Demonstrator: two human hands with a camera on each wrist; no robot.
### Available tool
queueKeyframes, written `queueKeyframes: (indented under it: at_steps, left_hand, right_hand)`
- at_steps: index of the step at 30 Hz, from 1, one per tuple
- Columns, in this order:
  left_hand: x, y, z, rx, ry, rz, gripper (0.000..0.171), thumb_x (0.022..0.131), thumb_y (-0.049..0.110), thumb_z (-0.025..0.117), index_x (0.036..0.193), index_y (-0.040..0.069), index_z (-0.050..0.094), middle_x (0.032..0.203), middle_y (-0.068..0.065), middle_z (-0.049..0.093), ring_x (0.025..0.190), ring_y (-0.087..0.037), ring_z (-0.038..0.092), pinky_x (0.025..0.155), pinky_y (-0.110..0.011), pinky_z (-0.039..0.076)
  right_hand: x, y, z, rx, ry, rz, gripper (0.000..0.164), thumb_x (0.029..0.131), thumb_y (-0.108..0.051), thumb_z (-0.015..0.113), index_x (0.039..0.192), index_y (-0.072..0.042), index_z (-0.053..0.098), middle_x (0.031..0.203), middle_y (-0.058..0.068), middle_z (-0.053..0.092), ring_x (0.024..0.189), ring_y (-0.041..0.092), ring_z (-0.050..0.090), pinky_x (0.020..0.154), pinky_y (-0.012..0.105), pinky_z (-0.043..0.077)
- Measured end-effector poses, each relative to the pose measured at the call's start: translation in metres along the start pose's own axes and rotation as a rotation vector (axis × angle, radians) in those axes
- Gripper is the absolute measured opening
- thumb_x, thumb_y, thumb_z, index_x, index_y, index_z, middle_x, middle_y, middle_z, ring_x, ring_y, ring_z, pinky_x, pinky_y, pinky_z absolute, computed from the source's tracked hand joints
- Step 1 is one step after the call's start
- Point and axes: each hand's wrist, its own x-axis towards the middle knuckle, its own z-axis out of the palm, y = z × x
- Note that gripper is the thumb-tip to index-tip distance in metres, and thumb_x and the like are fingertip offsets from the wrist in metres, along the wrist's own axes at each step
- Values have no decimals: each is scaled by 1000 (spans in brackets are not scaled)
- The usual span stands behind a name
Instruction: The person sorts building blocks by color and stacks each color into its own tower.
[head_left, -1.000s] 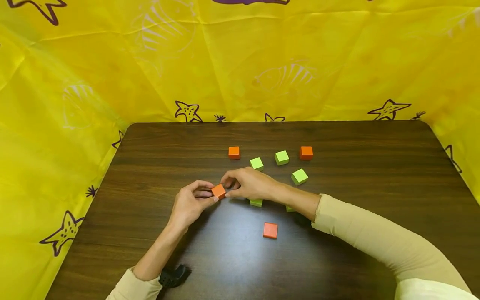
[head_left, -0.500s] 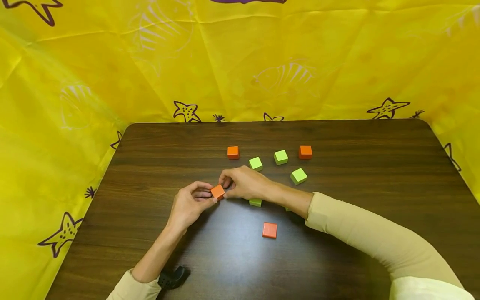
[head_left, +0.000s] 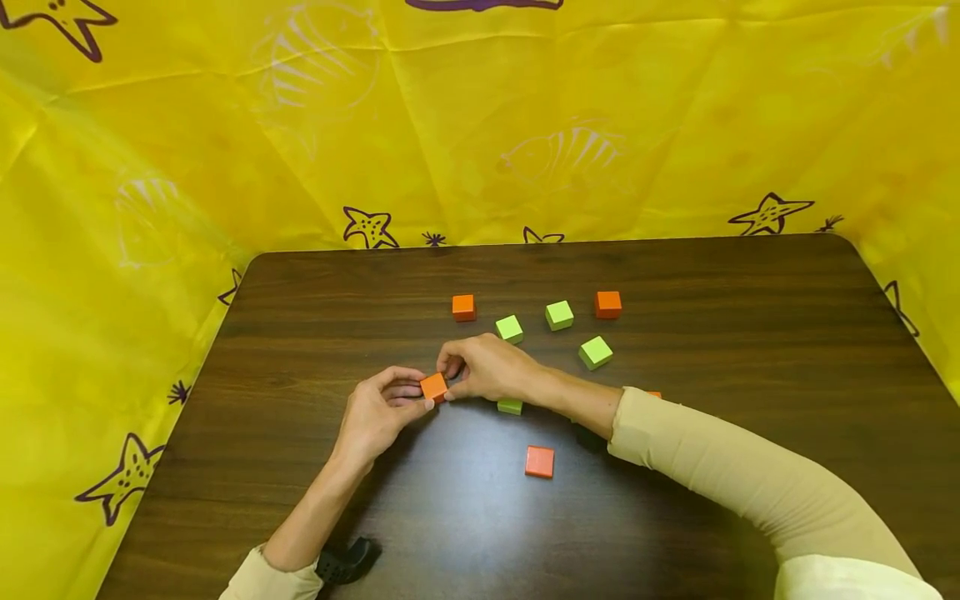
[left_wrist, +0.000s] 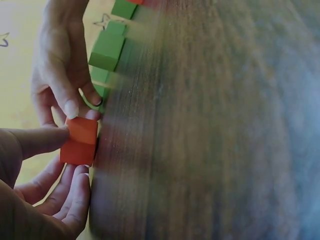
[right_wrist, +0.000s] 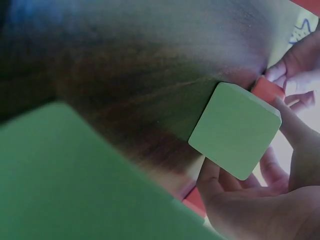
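Observation:
An orange cube (head_left: pixel 433 387) sits between both hands, left of the middle of the table. My left hand (head_left: pixel 375 417) pinches it from the left, thumb (left_wrist: pixel 42 137) on one side and fingers opposite. From the right, my right hand (head_left: pixel 491 367) has its thumb tip and fingertips at the cube's other side, fingers bent. In the right wrist view, a large green cube (right_wrist: pixel 235 132) overlaps the fingers of the right hand. That hand and forearm pass over a green cube (head_left: pixel 510 407), which is partly covered in the head view.
Behind the hands lie green cubes (head_left: pixel 558 315) and two orange cubes, one at left (head_left: pixel 463 308) and one at right (head_left: pixel 608 305). A red-orange cube (head_left: pixel 540 462) lies nearer. Another orange cube (head_left: pixel 654 393) peeks out behind the right sleeve. A yellow patterned cloth (head_left: pixel 465 125) surrounds the table.
Both hands stay at the orange cube with hardly any movement. The right forearm has shifted slightly left, covering a green cube and uncovering the edge of an orange one.

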Motion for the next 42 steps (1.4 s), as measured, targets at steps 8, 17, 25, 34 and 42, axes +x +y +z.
queueKeyframes:
  at_steps: [8, 17, 25, 34, 42]
  left_hand:
    - [1, 4, -2, -121, -36, 8, 38, 83, 1, 79, 118, -1, 65, 117, -19, 65, 107, -28, 65, 85, -23, 55]
    - [5, 11, -9, -179, -94, 40, 43, 85, 2, 78, 123, -2, 60, 121, -19, 63, 109, -27, 64, 88, -26, 55]
    - [5, 9, -17, -227, -142, 86, 41, 85, 5, 78, 122, -2, 61, 118, -21, 65, 103, -25, 68, 87, -30, 56]
    - [5, 6, -23, -214, -189, 85, 41, 84, 2, 78, 121, -4, 61, 117, -21, 65, 102, -23, 68, 85, -30, 57]
    - [0, 3, -25, -149, -208, 57, 40, 83, 0, 78, 119, -3, 62, 113, -20, 67, 95, -23, 69, 81, -27, 57]
  right_hand:
    - [-4, 0, -3, 168, 11, 61, 24, 82, -17, 84, 101, -15, 69, 97, 0, 73, 86, 8, 67, 76, 20, 53]
    - [-8, 0, -6, 238, 72, 71, 25, 83, -20, 83, 102, -16, 67, 98, -2, 71, 84, 11, 66, 75, 21, 54]
    - [-15, -11, -2, 376, 121, 88, 27, 81, -13, 84, 100, -11, 65, 92, 1, 70, 78, 10, 70, 62, 27, 57]
    - [-21, -18, 7, 377, 156, 137, 27, 80, -13, 85, 98, -14, 65, 85, -4, 71, 74, 6, 69, 58, 28, 57]
    - [-24, -24, 13, 342, 144, 165, 27, 78, -12, 86, 95, -14, 65, 82, -6, 70, 72, 2, 68, 59, 24, 56]
